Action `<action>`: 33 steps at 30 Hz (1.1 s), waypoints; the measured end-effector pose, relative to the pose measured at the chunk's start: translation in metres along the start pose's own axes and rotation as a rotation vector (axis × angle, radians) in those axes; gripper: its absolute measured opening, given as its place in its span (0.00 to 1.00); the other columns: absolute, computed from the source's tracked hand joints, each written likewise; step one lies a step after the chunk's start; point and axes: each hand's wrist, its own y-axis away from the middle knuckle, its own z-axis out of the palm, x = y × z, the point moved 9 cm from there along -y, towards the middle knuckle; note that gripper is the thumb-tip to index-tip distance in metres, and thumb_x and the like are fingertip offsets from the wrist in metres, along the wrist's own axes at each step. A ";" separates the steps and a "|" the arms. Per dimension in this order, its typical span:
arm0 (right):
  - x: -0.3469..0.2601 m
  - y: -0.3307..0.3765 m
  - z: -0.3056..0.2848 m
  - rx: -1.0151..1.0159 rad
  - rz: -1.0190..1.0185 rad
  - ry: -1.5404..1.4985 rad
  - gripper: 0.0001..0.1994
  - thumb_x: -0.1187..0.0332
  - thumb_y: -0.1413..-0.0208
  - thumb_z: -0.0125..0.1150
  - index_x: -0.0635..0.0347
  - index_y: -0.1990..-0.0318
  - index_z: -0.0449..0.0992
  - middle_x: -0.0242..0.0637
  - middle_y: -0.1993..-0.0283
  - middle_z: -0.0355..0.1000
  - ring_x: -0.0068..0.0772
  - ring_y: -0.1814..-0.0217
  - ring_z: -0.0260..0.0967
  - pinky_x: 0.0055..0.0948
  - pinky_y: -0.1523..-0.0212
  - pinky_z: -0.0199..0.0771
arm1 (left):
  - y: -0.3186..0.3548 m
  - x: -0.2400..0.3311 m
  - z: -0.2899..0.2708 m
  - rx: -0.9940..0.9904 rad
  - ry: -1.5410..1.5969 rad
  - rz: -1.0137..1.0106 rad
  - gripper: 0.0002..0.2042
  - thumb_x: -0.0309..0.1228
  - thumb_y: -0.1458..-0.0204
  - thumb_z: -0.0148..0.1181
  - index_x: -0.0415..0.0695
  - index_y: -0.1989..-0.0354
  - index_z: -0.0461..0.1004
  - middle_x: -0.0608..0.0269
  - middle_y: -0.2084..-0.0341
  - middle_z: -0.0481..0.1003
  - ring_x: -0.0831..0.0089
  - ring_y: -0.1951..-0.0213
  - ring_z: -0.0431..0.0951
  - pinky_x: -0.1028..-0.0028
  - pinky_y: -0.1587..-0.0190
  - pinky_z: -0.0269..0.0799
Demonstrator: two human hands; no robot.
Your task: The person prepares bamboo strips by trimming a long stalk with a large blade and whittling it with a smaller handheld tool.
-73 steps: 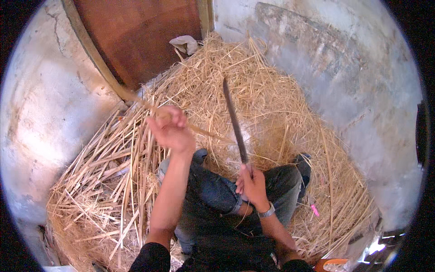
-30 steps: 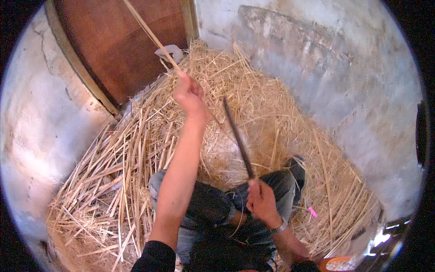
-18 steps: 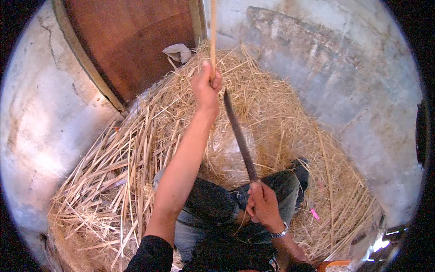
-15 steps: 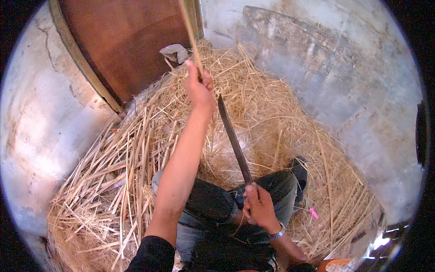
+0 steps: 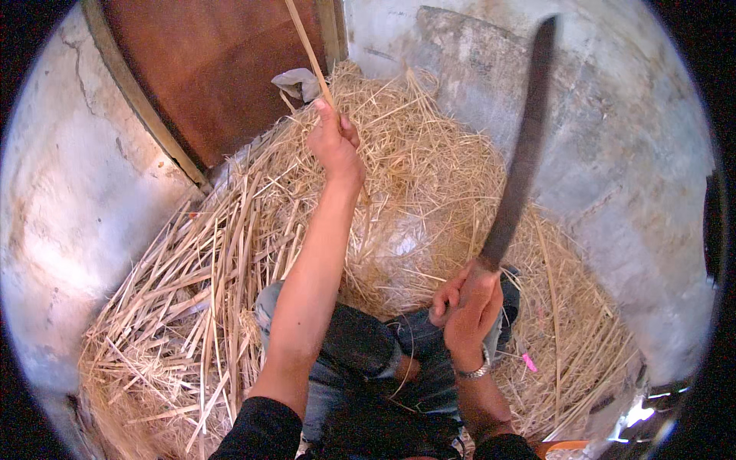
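Observation:
Stretched out ahead, my left hand [image 5: 335,144] is closed round the lower part of a thin, pale bamboo strip [image 5: 308,47]. The strip slants up past the top edge of the view. On the right, my right hand [image 5: 471,307] grips the handle of a machete [image 5: 521,153]. Its long dark blade, slightly smeared by motion, points up and away with a curved tip in front of the wall. The blade stands well apart from the strip. Fingers hide most of the handle.
Pale shavings [image 5: 422,146] are heaped ahead of my crossed legs [image 5: 360,345]. Split bamboo strips [image 5: 222,268] lie piled at the left. Walls [image 5: 613,146] and a brown door [image 5: 222,69] close in the corner. A grey rag [image 5: 297,81] and a pink scrap [image 5: 530,362] lie about.
My right hand has moved up and to the right, lifting the machete away from near the strip. The strip tilts slightly further left; my left hand has hardly moved.

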 end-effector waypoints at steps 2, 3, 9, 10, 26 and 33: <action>0.042 0.013 -0.020 0.071 -0.034 -0.098 0.20 0.53 0.29 0.42 0.59 0.68 0.63 0.29 0.83 0.58 0.23 0.87 0.60 0.26 0.88 0.59 | 0.002 -0.002 0.006 0.005 -0.014 0.000 0.25 0.55 0.40 0.56 0.50 0.80 0.61 0.72 0.85 0.59 0.81 0.85 0.56 0.78 0.82 0.48; 0.088 0.023 -0.037 0.052 -0.031 -0.075 0.19 0.53 0.29 0.43 0.59 0.68 0.63 0.28 0.83 0.58 0.23 0.87 0.60 0.26 0.88 0.60 | 0.006 -0.006 0.013 0.000 -0.005 -0.012 0.25 0.55 0.40 0.56 0.50 0.80 0.61 0.72 0.85 0.59 0.81 0.85 0.56 0.78 0.82 0.48; 0.107 0.038 -0.009 -0.269 0.625 0.267 0.20 0.53 0.30 0.44 0.58 0.70 0.66 0.31 0.83 0.63 0.25 0.86 0.64 0.30 0.87 0.63 | 0.006 -0.006 0.006 -0.035 -0.062 0.013 0.24 0.54 0.40 0.57 0.51 0.80 0.63 0.73 0.86 0.60 0.82 0.85 0.58 0.79 0.82 0.49; 0.086 0.033 -0.004 -0.280 0.534 0.268 0.19 0.54 0.30 0.44 0.58 0.70 0.66 0.30 0.84 0.62 0.24 0.86 0.64 0.29 0.87 0.62 | 0.005 -0.002 0.007 -0.036 -0.066 0.021 0.24 0.55 0.40 0.56 0.49 0.80 0.65 0.73 0.86 0.61 0.83 0.85 0.57 0.79 0.82 0.48; 0.072 0.026 -0.005 -0.274 0.532 0.199 0.21 0.50 0.30 0.45 0.58 0.69 0.65 0.29 0.82 0.60 0.23 0.86 0.62 0.26 0.87 0.60 | 0.000 0.006 -0.002 -0.071 -0.108 0.037 0.24 0.53 0.39 0.55 0.49 0.81 0.64 0.74 0.89 0.57 0.81 0.87 0.54 0.76 0.83 0.45; 0.029 0.018 0.000 0.064 -0.012 -0.083 0.23 0.48 0.31 0.45 0.59 0.70 0.65 0.31 0.84 0.62 0.25 0.85 0.63 0.26 0.86 0.63 | -0.005 0.004 -0.004 -0.133 -0.058 0.019 0.22 0.49 0.37 0.55 0.49 0.80 0.66 0.74 0.87 0.61 0.83 0.86 0.55 0.78 0.83 0.46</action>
